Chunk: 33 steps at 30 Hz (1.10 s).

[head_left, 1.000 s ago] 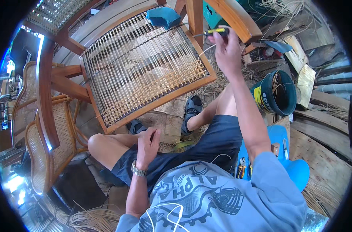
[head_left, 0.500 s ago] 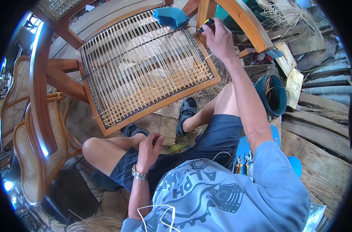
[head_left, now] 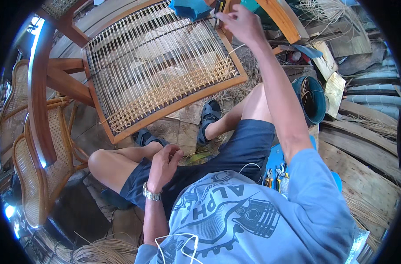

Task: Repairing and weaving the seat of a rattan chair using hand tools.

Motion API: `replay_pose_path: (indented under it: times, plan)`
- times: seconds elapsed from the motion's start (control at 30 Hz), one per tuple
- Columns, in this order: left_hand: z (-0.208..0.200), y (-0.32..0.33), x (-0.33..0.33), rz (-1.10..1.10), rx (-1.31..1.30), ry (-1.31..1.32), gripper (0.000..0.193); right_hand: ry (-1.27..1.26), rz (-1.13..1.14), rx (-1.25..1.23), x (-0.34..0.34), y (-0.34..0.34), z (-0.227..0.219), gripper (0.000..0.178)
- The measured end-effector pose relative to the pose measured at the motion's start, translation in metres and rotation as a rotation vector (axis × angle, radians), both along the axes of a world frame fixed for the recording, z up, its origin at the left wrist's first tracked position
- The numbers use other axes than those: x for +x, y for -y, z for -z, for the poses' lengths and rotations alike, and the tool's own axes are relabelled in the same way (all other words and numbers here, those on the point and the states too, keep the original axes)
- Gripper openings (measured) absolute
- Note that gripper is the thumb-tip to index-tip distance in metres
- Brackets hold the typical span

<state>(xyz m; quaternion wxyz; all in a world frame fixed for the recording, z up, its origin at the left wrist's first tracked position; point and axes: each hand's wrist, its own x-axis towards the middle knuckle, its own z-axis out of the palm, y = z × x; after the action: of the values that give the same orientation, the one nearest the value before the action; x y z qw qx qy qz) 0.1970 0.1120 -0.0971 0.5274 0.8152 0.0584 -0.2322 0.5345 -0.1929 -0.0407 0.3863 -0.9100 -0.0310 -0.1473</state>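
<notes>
A wooden chair frame (head_left: 183, 104) is tilted in front of me, its seat strung with pale cane strands (head_left: 141, 48). A band of woven cane (head_left: 169, 93) runs along its near side. By the far right corner of the seat, a tool with a black-and-yellow handle (head_left: 218, 7) stands at the frame; its tip is hidden. Just right of that handle is my right hand (head_left: 244, 27), fingers apart and nothing visibly held. My left hand (head_left: 164, 166) hovers over my lap, loosely bent and holding nothing. A blue bundle (head_left: 190, 9) sits at the far edge of the seat.
A dark green bucket (head_left: 315, 100) with strands in it stands right of my knee. Pliers (head_left: 280, 176) lie on a blue surface beside my hip. Cane-backed chairs (head_left: 44, 163) stand at left. Boards (head_left: 358, 176) and loose cane lie around.
My right hand has moved up and left and has let go of the black-and-yellow handle, which now stands upright at the frame. My left hand has shifted slightly left, its fingers lifting.
</notes>
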Motion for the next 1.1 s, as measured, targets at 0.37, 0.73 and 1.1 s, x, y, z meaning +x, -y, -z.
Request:
replay_pose_path:
  times: [0.37,0.73,1.1]
  plan:
    - [-0.033,-0.022,0.041,-0.250,0.190,0.177,0.018,-0.496,-0.068,0.340,-0.095,0.072,0.112,0.032]
    - [-0.022,0.024,0.072,-0.302,0.160,0.294,0.017,0.026,-0.252,-0.100,-0.093,0.037,0.060,0.020]
    - [-0.007,0.085,0.074,0.120,-0.066,0.381,0.018,-0.037,-0.461,-0.349,-0.075,0.018,0.068,0.016]
